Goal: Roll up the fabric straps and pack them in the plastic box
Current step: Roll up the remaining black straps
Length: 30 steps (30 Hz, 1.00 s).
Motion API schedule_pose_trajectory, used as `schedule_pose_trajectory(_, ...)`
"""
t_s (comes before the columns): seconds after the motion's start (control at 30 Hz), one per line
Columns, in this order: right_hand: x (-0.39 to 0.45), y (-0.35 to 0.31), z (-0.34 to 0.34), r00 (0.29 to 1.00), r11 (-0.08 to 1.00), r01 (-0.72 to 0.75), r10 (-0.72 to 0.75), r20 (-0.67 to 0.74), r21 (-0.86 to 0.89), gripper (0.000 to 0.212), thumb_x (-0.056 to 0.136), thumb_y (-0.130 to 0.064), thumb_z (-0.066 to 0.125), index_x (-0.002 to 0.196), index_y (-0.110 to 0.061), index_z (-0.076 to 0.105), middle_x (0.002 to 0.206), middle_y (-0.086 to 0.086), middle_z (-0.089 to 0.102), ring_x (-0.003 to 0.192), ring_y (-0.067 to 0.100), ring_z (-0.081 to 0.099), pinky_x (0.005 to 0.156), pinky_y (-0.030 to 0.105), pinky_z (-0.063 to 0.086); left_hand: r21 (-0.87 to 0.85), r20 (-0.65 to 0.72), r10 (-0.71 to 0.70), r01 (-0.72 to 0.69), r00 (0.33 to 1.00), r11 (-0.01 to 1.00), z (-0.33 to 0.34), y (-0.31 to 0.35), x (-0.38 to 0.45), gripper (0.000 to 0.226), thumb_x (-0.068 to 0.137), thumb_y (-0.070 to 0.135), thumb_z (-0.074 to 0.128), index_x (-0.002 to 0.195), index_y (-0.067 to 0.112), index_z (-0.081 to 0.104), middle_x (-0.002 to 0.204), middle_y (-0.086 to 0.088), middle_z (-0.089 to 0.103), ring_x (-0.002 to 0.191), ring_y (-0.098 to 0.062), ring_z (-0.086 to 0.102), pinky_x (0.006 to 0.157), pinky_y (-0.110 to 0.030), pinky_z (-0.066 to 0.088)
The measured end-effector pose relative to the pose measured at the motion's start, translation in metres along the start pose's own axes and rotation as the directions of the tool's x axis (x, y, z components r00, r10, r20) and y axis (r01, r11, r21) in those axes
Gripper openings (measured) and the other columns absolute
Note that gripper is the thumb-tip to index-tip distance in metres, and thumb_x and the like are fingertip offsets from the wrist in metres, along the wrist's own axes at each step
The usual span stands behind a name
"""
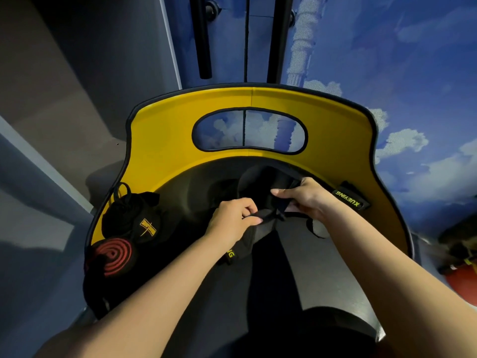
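2 hands – left hand (233,218), right hand (305,198) – pinching 1 black strap (268,215), 1 rolled red-lined strap (113,257), yellow chair (165,140)

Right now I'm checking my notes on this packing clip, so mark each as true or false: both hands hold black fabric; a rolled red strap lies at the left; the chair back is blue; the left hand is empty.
1. Both hands, left hand and right hand, hold the black strap: true.
2. A rolled red strap lies at the left: true.
3. The chair back is blue: false, it is yellow.
4. The left hand is empty: false, it pinches the black strap.
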State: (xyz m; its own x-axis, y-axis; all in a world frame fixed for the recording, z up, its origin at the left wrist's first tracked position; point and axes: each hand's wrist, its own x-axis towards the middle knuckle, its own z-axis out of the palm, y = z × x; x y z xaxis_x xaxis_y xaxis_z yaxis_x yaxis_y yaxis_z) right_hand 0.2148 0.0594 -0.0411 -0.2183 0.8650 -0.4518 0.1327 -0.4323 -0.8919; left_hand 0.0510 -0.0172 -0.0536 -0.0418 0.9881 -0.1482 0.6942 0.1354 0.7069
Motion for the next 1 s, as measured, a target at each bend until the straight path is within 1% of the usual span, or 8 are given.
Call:
schedule_pose_trajectory(0.2,0.012,0.008,-0.007,0.977,0.997,0.022,-0.039,-0.208,-0.080,0.030,0.075,-0.009,0.078,0.096,0.005,0.062,0.079,0.015,0.069,0.046,0.016,0.064,0.039,0.019,0.046,0.018,0.002,0.034,-0.034,0.999,0.999,-0.027,0.001,-0.001,0.011,0.080,0.021,0.073,0.076,0.019,0.063,0.068,0.002,0.060,0.066,-0.010,0.053,0.061,-0.019,0.042)
schedule_pose_trajectory(0.37,0.011,0.007,-0.021,0.972,0.915,-0.057,-0.042,-0.233,-0.401,0.037,0.075,-0.015,0.079,0.098,0.003,0.057,0.096,0.017,0.064,0.071,0.027,0.063,0.042,0.025,0.054,-0.207,-0.018,0.032,-0.035,0.999,0.978,-0.057,-0.006,-0.001,0.009,0.081,0.018,0.072,0.085,0.016,0.063,0.072,0.003,0.062,0.066,-0.005,0.056,0.062,-0.009,0.042)
schedule_pose_trajectory(0.47,0.002,-0.003,-0.018,0.982,0.703,-0.040,-0.105,-0.159,-0.710,0.042,0.076,-0.023,0.078,0.107,-0.002,0.060,0.103,0.017,0.065,0.085,0.032,0.066,0.069,0.037,0.057,-0.295,-0.003,0.064,-0.062,0.998,0.953,-0.072,-0.006,0.001,0.007,0.084,0.016,0.068,0.084,0.016,0.062,0.073,0.003,0.061,0.070,-0.008,0.057,0.072,-0.018,0.044)
schedule_pose_trajectory(0.57,-0.011,-0.018,-0.005,0.905,0.407,0.180,-0.426,-0.012,-0.895,0.053,0.078,-0.032,0.074,0.123,-0.009,0.058,0.123,0.010,0.061,0.112,0.026,0.057,0.088,0.030,0.045,-0.304,-0.032,0.063,-0.070,0.997,0.950,-0.079,-0.008,0.002,0.008,0.084,0.019,0.067,0.084,0.021,0.060,0.074,0.006,0.061,0.075,-0.009,0.059,0.076,-0.023,0.045)
schedule_pose_trajectory(0.67,-0.027,-0.030,0.014,0.871,0.575,0.476,-0.416,0.263,-0.666,0.040,0.079,-0.034,0.071,0.116,-0.019,0.065,0.115,-0.003,0.067,0.107,0.008,0.061,0.096,0.022,0.045,-0.357,-0.117,0.031,-0.071,0.993,0.931,-0.081,-0.004,0.003,0.009,0.085,0.021,0.067,0.086,0.021,0.059,0.083,0.000,0.065,0.081,-0.012,0.060,0.079,-0.024,0.046)
schedule_pose_trajectory(0.73,-0.035,-0.025,0.028,0.857,0.751,0.484,-0.304,0.416,-0.449,0.031,0.081,-0.034,0.067,0.109,-0.022,0.067,0.104,-0.006,0.070,0.099,0.001,0.064,0.094,0.017,0.046,-0.436,-0.164,-0.009,-0.064,0.986,0.898,-0.083,-0.001,0.005,0.010,0.085,0.022,0.067,0.083,0.023,0.057,0.089,-0.004,0.067,0.086,-0.016,0.062,0.082,-0.027,0.046)
schedule_pose_trajectory(0.87,-0.029,-0.005,0.048,0.857,0.910,0.386,-0.293,0.423,-0.151,0.051,0.079,-0.049,0.050,0.108,-0.010,0.067,0.111,0.014,0.068,0.098,0.003,0.062,0.092,0.019,0.050,-0.630,-0.096,-0.050,-0.022,0.994,0.776,-0.091,0.007,0.005,0.005,0.090,0.018,0.059,0.089,0.023,0.057,0.096,-0.004,0.068,0.089,-0.014,0.062,0.077,-0.025,0.047)
schedule_pose_trajectory(1.0,-0.024,-0.004,0.053,0.830,0.904,0.423,-0.358,0.428,-0.064,0.045,0.089,-0.041,0.041,0.120,-0.014,0.060,0.111,-0.004,0.069,0.106,0.003,0.063,0.093,0.020,0.046,-0.825,0.014,0.156,-0.077,0.988,0.560,-0.095,0.007,0.004,0.004,0.087,0.014,0.055,0.087,0.017,0.054,0.069,0.008,0.067,0.069,-0.004,0.064,0.067,-0.020,0.051)
